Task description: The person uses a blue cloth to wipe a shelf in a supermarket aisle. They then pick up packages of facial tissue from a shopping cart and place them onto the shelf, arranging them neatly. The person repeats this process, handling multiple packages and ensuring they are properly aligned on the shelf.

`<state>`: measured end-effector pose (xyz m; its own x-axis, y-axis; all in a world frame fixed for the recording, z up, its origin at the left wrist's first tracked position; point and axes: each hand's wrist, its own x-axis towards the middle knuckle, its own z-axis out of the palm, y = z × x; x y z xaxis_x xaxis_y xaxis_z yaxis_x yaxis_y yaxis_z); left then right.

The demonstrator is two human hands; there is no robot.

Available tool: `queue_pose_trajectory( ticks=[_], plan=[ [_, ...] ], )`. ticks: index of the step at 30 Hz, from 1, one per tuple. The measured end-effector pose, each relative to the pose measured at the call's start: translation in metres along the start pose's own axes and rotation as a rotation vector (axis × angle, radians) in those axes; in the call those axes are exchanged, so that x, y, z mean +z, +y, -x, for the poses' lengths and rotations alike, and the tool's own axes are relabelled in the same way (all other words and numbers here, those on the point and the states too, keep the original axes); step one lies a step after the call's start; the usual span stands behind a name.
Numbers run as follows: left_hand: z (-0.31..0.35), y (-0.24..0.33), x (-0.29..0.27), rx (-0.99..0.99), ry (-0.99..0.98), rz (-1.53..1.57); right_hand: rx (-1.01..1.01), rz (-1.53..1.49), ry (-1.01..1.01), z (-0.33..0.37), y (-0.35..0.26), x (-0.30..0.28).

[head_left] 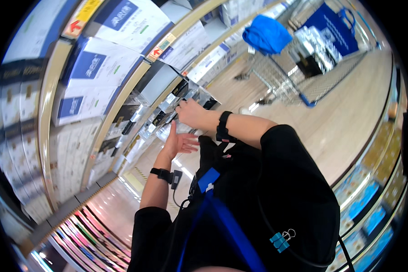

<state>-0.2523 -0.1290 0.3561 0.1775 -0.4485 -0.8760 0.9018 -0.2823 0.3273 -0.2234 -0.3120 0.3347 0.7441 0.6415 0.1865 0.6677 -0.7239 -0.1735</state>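
My left hand is held out in front of me, thumb up and fingers spread, with nothing in it. Just beyond it, my right hand reaches to the lower shelves with its fingers curled. Whatever those fingers hold, if anything, is hidden. Nearest to both hands are small dark and silvery packages on the shelf, too blurred to name. A grey-white box sits just above them.
Shelves at left hold large white-and-blue cartons. A wire shopping cart stands ahead right, carrying a bright blue bundle and a dark blue bag. More stocked shelves line the right. Pale floor runs between.
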Motion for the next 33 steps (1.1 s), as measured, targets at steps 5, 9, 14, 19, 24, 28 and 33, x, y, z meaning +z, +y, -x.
queue_pose_trajectory(
  ticks=[5, 9, 14, 19, 24, 28, 33],
  plan=[
    [-0.017, 0.018, -0.084, 0.071, 0.005, 0.314, 0.092, -0.097, 0.297, -0.052, -0.026, 0.033],
    [-0.025, 0.047, -0.136, 0.300, -0.054, 0.219, 0.307, -0.085, 0.392, -0.075, -0.032, 0.057],
    [-0.049, 0.070, -0.138, 0.384, 0.188, 0.145, 0.914, -0.353, 0.742, -0.055, -0.019, 0.074],
    [-0.068, 0.095, -0.139, 0.561, 0.240, 0.072, 1.556, -1.323, 0.872, -0.051, -0.024, 0.173],
    [-0.096, 0.112, -0.167, 0.670, 0.184, 0.004, 1.283, -1.839, 1.025, -0.119, -0.009, 0.238],
    [-0.106, 0.122, -0.193, 0.775, 0.154, -0.021, 1.203, -2.002, 1.060, -0.152, -0.005, 0.242],
    [-0.100, 0.119, -0.231, 0.802, 0.119, -0.213, 1.096, -2.151, 1.056, -0.173, -0.021, 0.265]
  ],
)
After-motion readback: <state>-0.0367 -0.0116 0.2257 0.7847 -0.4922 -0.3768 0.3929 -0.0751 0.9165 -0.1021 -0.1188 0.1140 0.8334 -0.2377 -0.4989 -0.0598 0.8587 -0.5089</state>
